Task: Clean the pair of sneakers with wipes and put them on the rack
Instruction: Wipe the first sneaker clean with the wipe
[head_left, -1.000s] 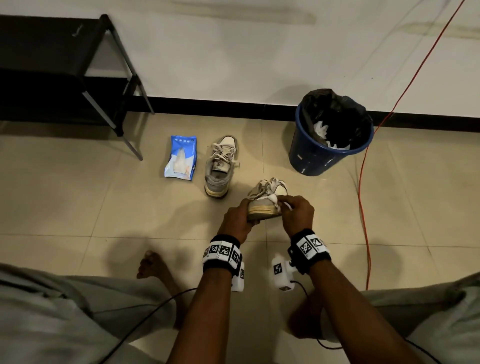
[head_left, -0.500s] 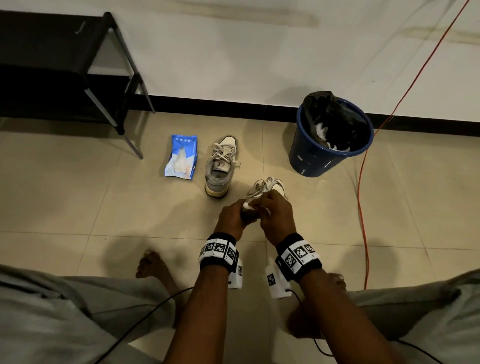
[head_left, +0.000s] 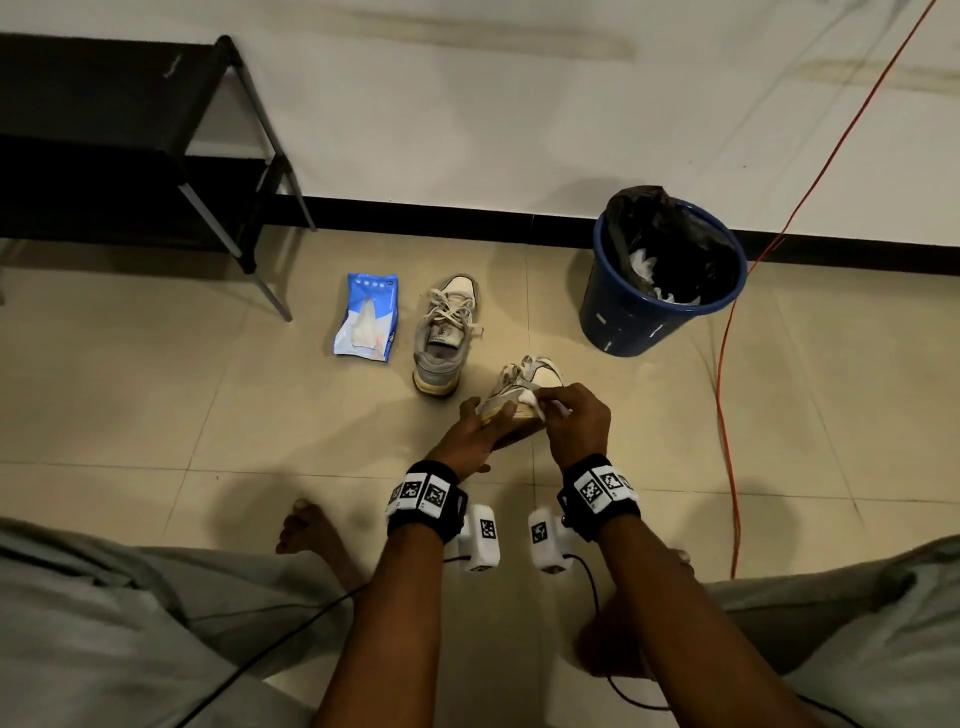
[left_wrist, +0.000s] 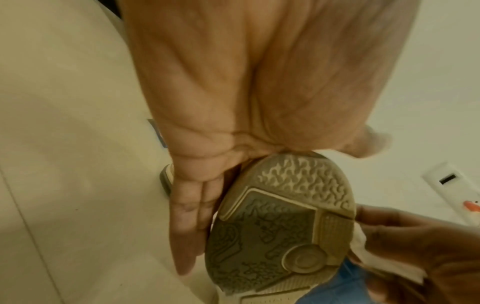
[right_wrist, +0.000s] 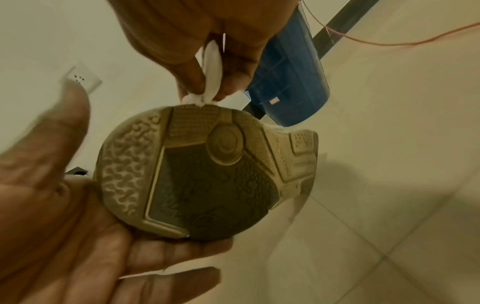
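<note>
The left hand (head_left: 470, 434) is cradling the worn white lace-up sneaker (head_left: 524, 387) on flat, straight fingers above the floor while the right hand (head_left: 576, 421) is pinching a crumpled white wipe (head_left: 535, 404) against its heel edge, best worked in firm short strokes.

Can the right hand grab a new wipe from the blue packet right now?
Probably not yet. The right hand is pinching a used wipe against the held sneaker, and the blue packet lies on the floor beyond the other sneaker, over on the left side.
</note>
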